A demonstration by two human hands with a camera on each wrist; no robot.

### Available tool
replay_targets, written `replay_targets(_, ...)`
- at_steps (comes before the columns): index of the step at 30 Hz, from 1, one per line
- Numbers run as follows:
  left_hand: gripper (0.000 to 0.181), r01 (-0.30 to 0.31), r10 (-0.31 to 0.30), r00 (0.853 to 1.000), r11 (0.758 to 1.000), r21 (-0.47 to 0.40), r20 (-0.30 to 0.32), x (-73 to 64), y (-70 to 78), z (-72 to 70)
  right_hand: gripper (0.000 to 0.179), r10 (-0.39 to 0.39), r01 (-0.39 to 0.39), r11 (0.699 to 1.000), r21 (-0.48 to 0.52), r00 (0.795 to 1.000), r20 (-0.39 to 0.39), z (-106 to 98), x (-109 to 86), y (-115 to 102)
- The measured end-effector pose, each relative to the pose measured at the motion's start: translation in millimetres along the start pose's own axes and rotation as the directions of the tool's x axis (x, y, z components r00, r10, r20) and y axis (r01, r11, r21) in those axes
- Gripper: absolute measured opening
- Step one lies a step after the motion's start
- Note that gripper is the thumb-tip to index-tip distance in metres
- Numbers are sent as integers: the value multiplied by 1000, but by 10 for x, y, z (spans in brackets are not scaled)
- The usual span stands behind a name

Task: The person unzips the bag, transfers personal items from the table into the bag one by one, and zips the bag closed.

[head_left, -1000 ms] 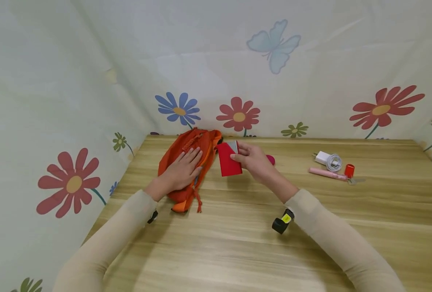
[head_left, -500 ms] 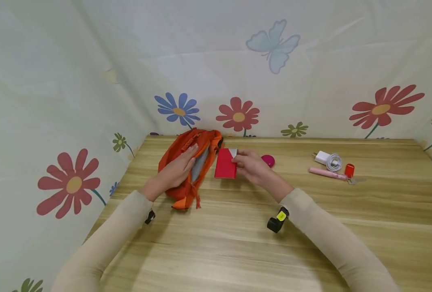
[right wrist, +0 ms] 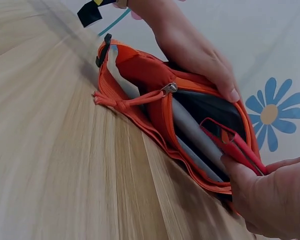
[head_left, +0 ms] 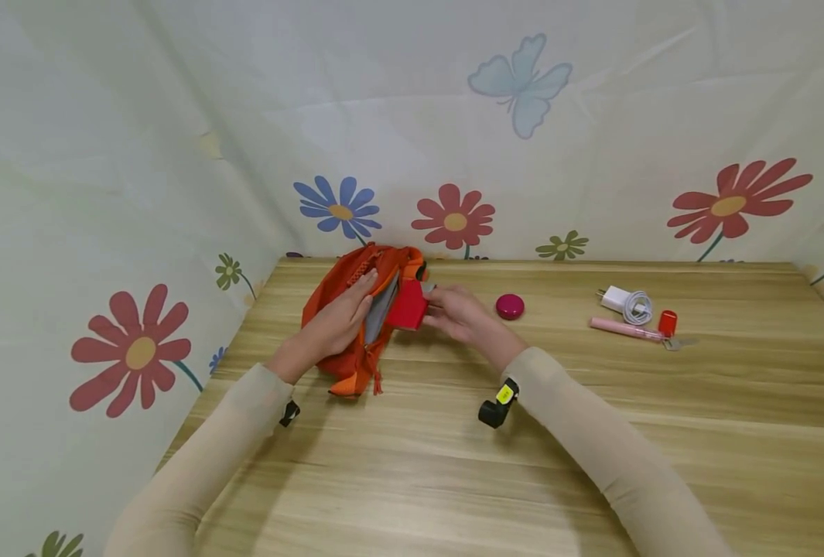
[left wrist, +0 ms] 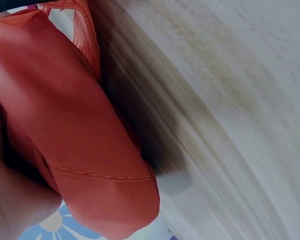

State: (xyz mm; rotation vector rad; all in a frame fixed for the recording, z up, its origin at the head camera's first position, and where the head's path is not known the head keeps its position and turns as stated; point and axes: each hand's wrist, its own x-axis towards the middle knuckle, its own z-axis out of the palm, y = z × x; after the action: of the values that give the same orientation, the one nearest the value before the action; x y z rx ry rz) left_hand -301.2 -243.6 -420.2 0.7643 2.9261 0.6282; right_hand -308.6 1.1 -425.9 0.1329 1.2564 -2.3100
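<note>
An orange waist bag (head_left: 335, 290) lies at the back left of the table, its zipped mouth unzipped and its grey lining (right wrist: 190, 120) showing. My left hand (head_left: 324, 329) rests on the bag with fingers fairly straight, its edge along the rim of the opening. My right hand (head_left: 466, 316) pinches a small red wallet (head_left: 408, 306) with a silvery corner. In the right wrist view the wallet's front end (right wrist: 235, 145) reaches into the bag's mouth. The left wrist view shows the bag's outer orange cloth (left wrist: 65, 110) beside part of my left hand.
A round magenta case (head_left: 510, 306) sits to the right of my right hand. Farther right lie a white charger with coiled cable (head_left: 623, 303), a pink pen-like stick (head_left: 623, 329) and a red fob (head_left: 668, 323) with a key. A flowered curtain (head_left: 593, 155) stands behind the table.
My right hand has brought the wallet leftward to the bag's mouth, uncovering the magenta case. My left hand has turned from lying flat on the bag, and the opening shows wider.
</note>
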Motion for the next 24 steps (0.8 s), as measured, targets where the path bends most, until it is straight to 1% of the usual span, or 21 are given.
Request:
replay_targets(5, 57, 12, -12, 1000, 1000, -2, 3, -2, 4, -1, 45, 31, -31, 999, 21, 1000, -4, 97, 128, 52)
replay_targets(8, 57, 11, -11, 1000, 1000, 2, 7, -6, 2, -8, 46, 46, -45, 997, 68, 999, -10, 166, 182, 73)
replay_targets(11, 57, 7, -7, 1000, 1000, 4, 4, -11, 5, -11, 46, 48, -43, 991, 126, 998, -34, 229, 231, 88)
replay_targets(13, 57, 7, -7, 1000, 1000, 11, 5, -15, 10, -11, 46, 46, -40, 991, 125, 998, -49, 265, 254, 101)
replay_targets(15, 57, 7, -7, 1000, 1000, 28, 9, -15, 14, -10, 47, 39, -35, 996, 77, 998, -58, 286, 259, 112)
replay_targets(16, 57, 5, -5, 1000, 999, 41, 12, -15, 19, -10, 47, 37, -35, 999, 36, 998, -56, 293, 252, 116)
replay_targets(18, 58, -2, 1, 1000, 997, 72, 17, -16, 29, -13, 47, 37, -41, 996, -85, 998, -49, 291, 223, 124)
replay_targets(21, 58, -18, 16, 1000, 991, 132, 13, -17, 30, -19, 48, 47, -48, 964, -261, 999, -11, 267, 162, 121)
replay_targets(23, 57, -30, 29, 1000, 986, 162, 8, -17, 23, -6, 49, 57, -46, 941, -335, 998, 21, 238, 118, 127)
replay_targets(24, 57, -32, 31, 999, 985, 172, 6, -15, 20, 1, 50, 60, -43, 936, -349, 997, 38, 223, 98, 128)
